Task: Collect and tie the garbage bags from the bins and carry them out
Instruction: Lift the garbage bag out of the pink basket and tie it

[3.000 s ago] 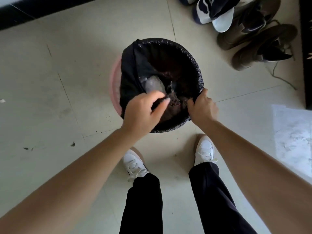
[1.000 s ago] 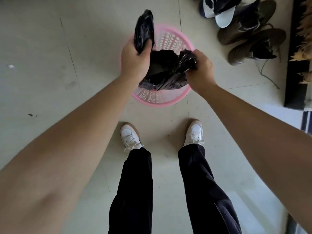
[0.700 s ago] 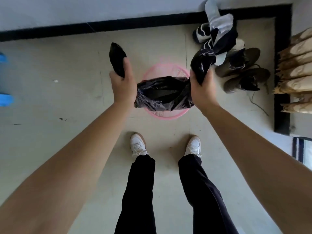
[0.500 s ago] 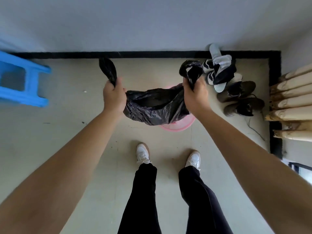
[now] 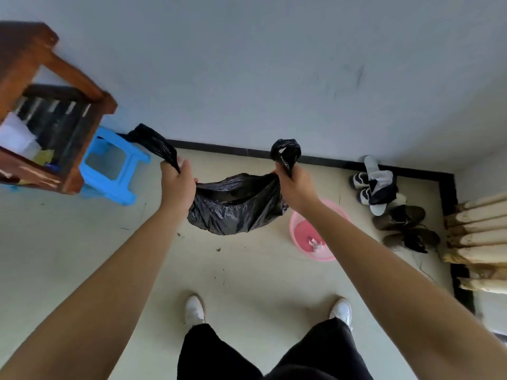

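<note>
A black garbage bag (image 5: 236, 207) hangs in the air between my two hands, sagging in the middle. My left hand (image 5: 177, 182) grips one gathered corner of its rim, and the loose end sticks up past my fist. My right hand (image 5: 293, 185) grips the opposite corner, its end also poking up. The pink bin (image 5: 307, 234) stands on the floor below and to the right of the bag, partly behind my right forearm, with a scrap of white paper inside.
A blue plastic stool (image 5: 109, 165) and a brown wooden table (image 5: 41, 105) stand at the left by the wall. Several shoes (image 5: 389, 204) lie at the right, beside stacked pale wooden poles (image 5: 480, 237). My feet in white sneakers stand on the tiled floor.
Both hands pulled the bag's rim off the pink bin and lifted the bag clear of it, spreading the corners apart. The view rose and shifted left, so the bin now lies to the right.
</note>
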A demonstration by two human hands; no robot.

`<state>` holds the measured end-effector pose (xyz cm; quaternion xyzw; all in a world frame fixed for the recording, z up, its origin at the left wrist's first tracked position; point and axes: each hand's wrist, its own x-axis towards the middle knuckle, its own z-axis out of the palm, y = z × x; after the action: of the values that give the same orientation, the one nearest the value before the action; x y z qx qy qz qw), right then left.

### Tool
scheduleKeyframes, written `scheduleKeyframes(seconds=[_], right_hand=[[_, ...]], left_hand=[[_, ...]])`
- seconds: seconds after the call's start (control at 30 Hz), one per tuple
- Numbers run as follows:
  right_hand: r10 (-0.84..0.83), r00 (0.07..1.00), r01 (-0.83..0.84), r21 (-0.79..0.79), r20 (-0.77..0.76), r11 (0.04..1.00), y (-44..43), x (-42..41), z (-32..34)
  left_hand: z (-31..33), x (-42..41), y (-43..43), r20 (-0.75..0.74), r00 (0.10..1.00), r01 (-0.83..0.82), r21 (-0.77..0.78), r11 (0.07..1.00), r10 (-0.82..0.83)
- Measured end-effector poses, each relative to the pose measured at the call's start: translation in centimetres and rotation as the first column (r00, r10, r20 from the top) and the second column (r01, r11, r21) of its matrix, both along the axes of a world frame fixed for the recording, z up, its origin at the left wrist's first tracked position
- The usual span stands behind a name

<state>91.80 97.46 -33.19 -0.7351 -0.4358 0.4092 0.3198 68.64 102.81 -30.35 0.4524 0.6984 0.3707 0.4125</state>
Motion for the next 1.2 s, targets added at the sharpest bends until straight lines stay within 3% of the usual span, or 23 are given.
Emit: scheduleKeyframes(seconds=[0.23,0.33,0.53,0.77,0.9,1.07,1.2], right_hand=[[-0.309,0.950,0.302,-0.117,-0.045,0.946,3.6,-11.2,-2.1],[-0.288,0.958,0.288,-0.085,0.007,0.954,4.6,-13.7,-5.1],[-0.283,0.958,0.283,-0.008,-0.032,0.959,5.9,-13.1,-16.8],[-0.305,0.948,0.308,0.025,-0.095,0.951,5.9,-9.4,-34.2],[-0.107,0.965,0.076,-0.137,-0.240,0.988,4.9,-8.2,-43.2],[0.210,0.977,-0.212,-0.223,-0.035,0.951,4.3,-7.5,-51.3],[0.293,0.956,-0.287,-0.206,-0.003,0.935,6.0,-7.1,-54.5]], left_hand=[[-2.4,-10.1,3.8,0.007,0.939,0.343,0.007,0.939,-0.343],[-6.5,-11.6,4.5,0.126,0.940,0.324,-0.030,0.946,-0.318],[-20.0,-10.3,6.8,0.328,0.939,0.164,-0.151,0.975,-0.107],[-37.2,-6.9,6.3,0.371,0.903,0.269,-0.091,0.959,-0.218],[-45.6,-4.8,5.9,0.406,0.873,0.372,-0.198,0.907,-0.270],[-53.2,-3.4,6.4,0.582,0.740,0.517,-0.173,0.838,-0.337],[-57.3,-3.6,8.9,0.527,0.643,0.688,-0.079,0.721,-0.556]])
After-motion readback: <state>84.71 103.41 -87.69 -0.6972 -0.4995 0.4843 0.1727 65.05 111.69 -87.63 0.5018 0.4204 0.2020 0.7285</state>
